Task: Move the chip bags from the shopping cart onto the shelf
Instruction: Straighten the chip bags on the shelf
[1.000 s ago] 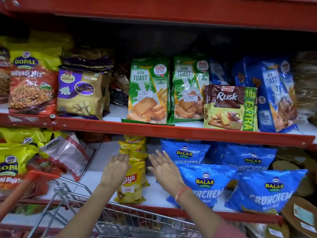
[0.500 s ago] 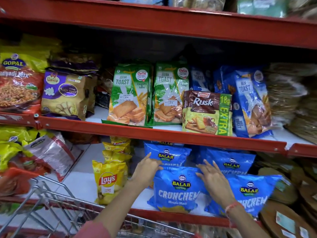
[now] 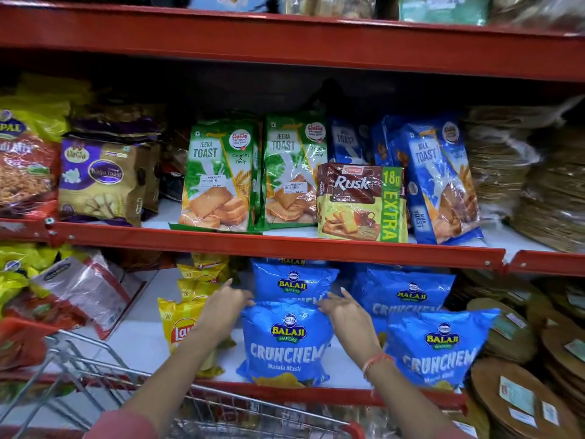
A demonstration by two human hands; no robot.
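A blue Balaji Crunchem chip bag (image 3: 286, 345) stands upright at the front of the lower shelf (image 3: 142, 340). My left hand (image 3: 224, 307) grips its top left corner and my right hand (image 3: 345, 313) grips its top right corner. More blue Balaji bags stand behind it (image 3: 292, 282) and to its right (image 3: 440, 348). A row of yellow Lay's bags (image 3: 180, 324) stands just left of my left hand. The shopping cart (image 3: 104, 372) with its wire basket and red trim is below my arms at the bottom left.
The upper shelf (image 3: 285, 245) carries toast and rusk packs close above my hands. Stacks of round flat papad packs (image 3: 519, 394) fill the right side. Yellow and red snack bags (image 3: 63, 293) lie at the left of the lower shelf.
Both hands have moved right, from the yellow Lay's bags to the front blue Balaji bag, and now hold its top corners. The view has tilted upward.
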